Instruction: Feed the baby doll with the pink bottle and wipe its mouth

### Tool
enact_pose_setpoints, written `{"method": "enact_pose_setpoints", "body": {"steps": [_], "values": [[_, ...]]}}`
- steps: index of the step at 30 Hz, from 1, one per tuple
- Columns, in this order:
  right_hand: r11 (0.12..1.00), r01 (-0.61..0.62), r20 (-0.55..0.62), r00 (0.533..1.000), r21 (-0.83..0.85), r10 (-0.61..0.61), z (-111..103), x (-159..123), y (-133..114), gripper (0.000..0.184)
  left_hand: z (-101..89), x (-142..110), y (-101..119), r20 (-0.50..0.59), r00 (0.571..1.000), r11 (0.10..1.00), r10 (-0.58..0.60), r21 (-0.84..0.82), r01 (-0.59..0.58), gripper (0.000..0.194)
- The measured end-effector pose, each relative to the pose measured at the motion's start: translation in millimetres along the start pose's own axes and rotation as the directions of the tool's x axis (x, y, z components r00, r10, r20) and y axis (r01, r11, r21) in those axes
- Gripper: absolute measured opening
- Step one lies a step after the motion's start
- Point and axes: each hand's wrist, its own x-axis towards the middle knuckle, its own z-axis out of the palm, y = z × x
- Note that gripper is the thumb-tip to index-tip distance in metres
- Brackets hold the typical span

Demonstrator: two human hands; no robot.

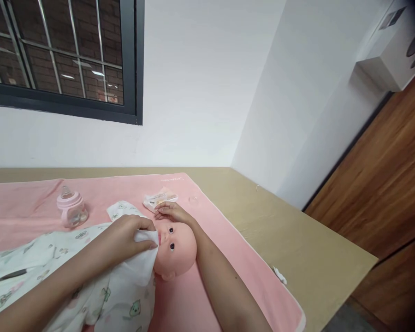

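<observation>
A baby doll [180, 246] lies on its back, its bald head to the right and its body in white printed clothing [31, 251]. My left hand [134, 235] pinches a thin white wipe [138, 267] at the doll's mouth and chin; the rest of the wipe drapes over the doll's upper chest. Around the far side of the head reaches my right arm, with my right hand [173, 212] resting there, fingers loosely stretched and nothing visible in them. Just beyond those fingers sits a small soft packet [159, 198] with printing; whether they touch it I cannot tell.
Beneath the doll a pink mat [180, 184] covers part of the tan tabletop [263, 226]. A pink-topped baby bottle [72, 207] stands at the left. A clear round piece [193, 199], a crumpled white scrap [280, 275] and a slim dark object [12, 275] also lie about.
</observation>
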Motion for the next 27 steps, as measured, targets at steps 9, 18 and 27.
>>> {"method": "enact_pose_setpoints", "body": {"steps": [9, 18, 27], "values": [[0.999, 0.004, 0.025, 1.000, 0.032, -0.005, -1, 1, 1, 0.041, -10.5, 0, -4, -0.041, 0.999, 1.000, -0.013, -0.027, 0.012, 0.022], [1.000, -0.001, 0.028, 1.000, 0.027, 0.001, -2, 1, 2, 0.035, -7.5, 3, -10, -0.058, 0.998, 0.999, -0.038, 0.027, 0.039, 0.030], [1.000, -0.012, 0.020, 1.000, -0.024, 0.012, -1, 3, 4, 0.031, -1.4, 5, -23, -0.126, 0.990, 0.996, -0.063, 0.057, 0.071, 0.032]]}}
